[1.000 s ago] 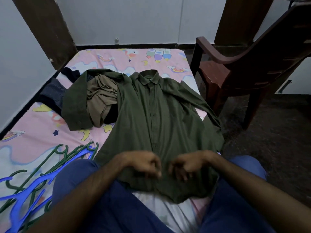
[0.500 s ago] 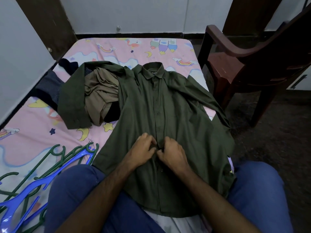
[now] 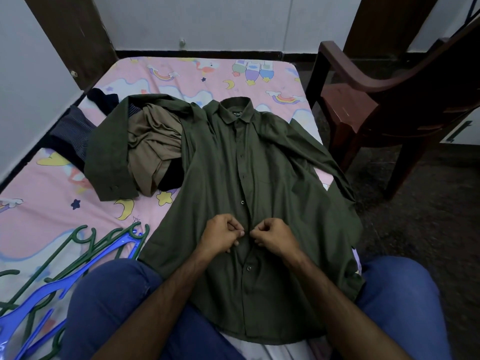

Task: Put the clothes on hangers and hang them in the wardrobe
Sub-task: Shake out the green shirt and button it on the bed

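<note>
A dark green button-up shirt (image 3: 280,162) lies spread face up on the bed, collar away from me, hem across my lap. My left hand (image 3: 220,236) and my right hand (image 3: 275,237) sit side by side on the shirt's button placket, about two thirds of the way down. Each hand pinches the placket fabric with curled fingers at the same button. To the left of the shirt lies a heap of other clothes: a tan garment (image 3: 153,149) and dark striped ones (image 3: 72,133). Green and blue plastic hangers (image 3: 67,271) lie piled at the bed's near left.
The bed has a pink cartoon-print sheet (image 3: 41,206) and fills the left and middle. A brown wooden armchair (image 3: 389,105) stands right of the bed on the dark floor. White walls and a brown frame (image 3: 75,35) close off the far side. My blue-trousered knees flank the shirt.
My hands have moved up the placket from the hem and now pinch it at a button higher up. The view has tilted down and closer to the shirt.
</note>
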Available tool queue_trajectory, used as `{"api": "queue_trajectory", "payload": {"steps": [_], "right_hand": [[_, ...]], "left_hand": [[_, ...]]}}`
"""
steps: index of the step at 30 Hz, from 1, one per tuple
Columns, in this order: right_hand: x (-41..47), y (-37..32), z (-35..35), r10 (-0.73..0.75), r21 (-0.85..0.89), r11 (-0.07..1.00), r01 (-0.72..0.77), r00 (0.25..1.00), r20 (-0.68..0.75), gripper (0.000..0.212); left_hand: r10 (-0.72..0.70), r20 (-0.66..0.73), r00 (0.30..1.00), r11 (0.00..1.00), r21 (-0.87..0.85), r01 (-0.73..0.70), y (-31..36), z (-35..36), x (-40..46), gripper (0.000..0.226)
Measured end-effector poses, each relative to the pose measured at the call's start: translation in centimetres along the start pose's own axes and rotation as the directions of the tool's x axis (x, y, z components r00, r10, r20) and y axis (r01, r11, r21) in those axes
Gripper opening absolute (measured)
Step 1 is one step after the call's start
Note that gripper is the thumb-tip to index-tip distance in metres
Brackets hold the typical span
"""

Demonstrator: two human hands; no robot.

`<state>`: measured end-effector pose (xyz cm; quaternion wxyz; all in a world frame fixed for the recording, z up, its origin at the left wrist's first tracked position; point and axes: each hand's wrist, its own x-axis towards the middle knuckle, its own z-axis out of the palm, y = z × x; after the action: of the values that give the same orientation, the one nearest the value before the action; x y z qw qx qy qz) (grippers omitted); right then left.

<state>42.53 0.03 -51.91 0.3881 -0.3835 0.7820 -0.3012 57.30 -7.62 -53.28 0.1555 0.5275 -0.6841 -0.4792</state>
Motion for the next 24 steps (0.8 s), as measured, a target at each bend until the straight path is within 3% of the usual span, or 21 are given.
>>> {"api": "queue_trajectory", "payload": {"steps": [4, 9, 15, 24], "right_hand": [[0.0, -0.3, 0.1, -0.016, -0.060, 0.998, 0.019, 0.999, 0.047, 0.007], [0.1, -0.2, 0.1, -0.032, -0.077, 0.996, 0.035, 0.999, 0.033, 0.008], [-0.2, 0.3, 0.6, -0.027, -0.003, 1.000, 0.027, 1.000, -0.010, 0.011], [-1.0, 0.8, 2.4, -0.011, 0.117, 0.993, 0.029, 0.988, -0.152, 0.012]], "left_hand": [[-0.037, 0.011, 0.999, 0.997, -0.071, 0.038, 0.1, -0.1, -0.1, 0.012], [-0.007, 0.028, 1.000, 1.000, -0.008, 0.007, 0.4, 0.4, -0.4, 0.009], [0.010, -0.024, 1.000, 1.000, 0.006, -0.010, 0.4, 0.4, -0.4, 0.006], [-0.063, 0.091, 0.994, 0.966, -0.243, 0.083, -0.2, 0.0, 0.1, 0.010]]}}
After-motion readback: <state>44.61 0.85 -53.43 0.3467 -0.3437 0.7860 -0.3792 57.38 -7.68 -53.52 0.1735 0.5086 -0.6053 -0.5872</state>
